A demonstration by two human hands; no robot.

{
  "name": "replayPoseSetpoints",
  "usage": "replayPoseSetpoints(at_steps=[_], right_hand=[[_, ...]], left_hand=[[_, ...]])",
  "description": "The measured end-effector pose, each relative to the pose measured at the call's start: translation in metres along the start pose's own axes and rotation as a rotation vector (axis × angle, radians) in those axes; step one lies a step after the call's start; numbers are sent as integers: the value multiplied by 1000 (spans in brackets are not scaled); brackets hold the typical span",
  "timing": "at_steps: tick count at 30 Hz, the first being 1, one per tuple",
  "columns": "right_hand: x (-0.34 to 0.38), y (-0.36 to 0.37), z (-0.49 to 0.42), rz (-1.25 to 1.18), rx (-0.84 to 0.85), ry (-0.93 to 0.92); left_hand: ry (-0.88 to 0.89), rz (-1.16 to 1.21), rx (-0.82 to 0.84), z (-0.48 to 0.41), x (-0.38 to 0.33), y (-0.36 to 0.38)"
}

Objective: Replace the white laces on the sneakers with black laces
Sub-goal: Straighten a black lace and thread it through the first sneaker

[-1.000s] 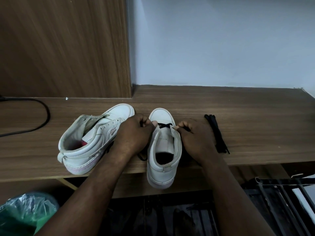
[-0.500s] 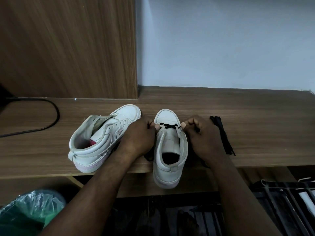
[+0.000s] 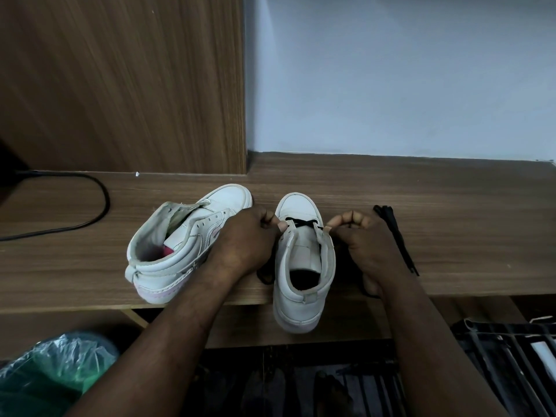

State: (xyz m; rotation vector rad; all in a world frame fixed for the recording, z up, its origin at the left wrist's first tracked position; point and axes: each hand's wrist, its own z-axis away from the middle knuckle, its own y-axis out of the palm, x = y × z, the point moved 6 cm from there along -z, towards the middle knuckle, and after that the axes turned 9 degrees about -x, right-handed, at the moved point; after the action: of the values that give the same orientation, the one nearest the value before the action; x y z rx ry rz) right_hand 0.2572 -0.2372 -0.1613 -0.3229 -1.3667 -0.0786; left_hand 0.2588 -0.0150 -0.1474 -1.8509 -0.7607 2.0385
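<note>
Two white high-top sneakers stand on a wooden shelf (image 3: 451, 206). The right sneaker (image 3: 302, 266) points away from me, its heel over the front edge. A black lace (image 3: 301, 222) crosses its lowest eyelets. My left hand (image 3: 249, 236) pinches the lace's left end beside the eyelets. My right hand (image 3: 364, 245) pinches the right end; loose lace loops show below both hands. The left sneaker (image 3: 180, 245) leans to the left, unlaced, pink inside. A spare black lace (image 3: 394, 236) lies bundled to the right of my right hand.
A black cable (image 3: 90, 200) curves over the shelf at far left. A wood panel (image 3: 120, 85) and a pale wall (image 3: 391, 70) rise behind. Below the shelf lie a green plastic bag (image 3: 51, 374) and a dark metal rack (image 3: 511, 341).
My hands have drawn slightly apart, the right one moving to the right, and the lace lies straighter across the eyelets. The camera has shifted a little, so everything sits further right.
</note>
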Motion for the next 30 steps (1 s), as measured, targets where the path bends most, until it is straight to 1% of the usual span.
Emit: replayPoseSetpoints(at_steps=[2,4,7,11,14,17,20,24,28,30], right_hand=[[-1,1,0,14,14,18],[0,2,1,81,34,-10],[9,-3,3,218,6,-150],[24,-9,10,325,-55,-356],[29,-9,13,361,-94,-434],[27,-7,11,356,-96,-414],[23,-8,9,309,-94,-367],[20,-6,8,246,-84,-298],[17,-4,6,205,-85,-249],[14,-3,6,182,-49,-215]], left_hand=[[1,-20,-24,0,0,0],[15,-41,-48,0,-1,-1],[30,-57,-62,0,-2,-1],[49,-60,-74,1,-3,-2],[136,-68,-65,6,-11,-3],[238,-145,-41,10,-18,-2],[302,-194,-67,10,-22,-4],[394,-223,-17,12,-26,-3],[416,-261,6,12,-28,-1],[417,-251,24,12,-27,0]])
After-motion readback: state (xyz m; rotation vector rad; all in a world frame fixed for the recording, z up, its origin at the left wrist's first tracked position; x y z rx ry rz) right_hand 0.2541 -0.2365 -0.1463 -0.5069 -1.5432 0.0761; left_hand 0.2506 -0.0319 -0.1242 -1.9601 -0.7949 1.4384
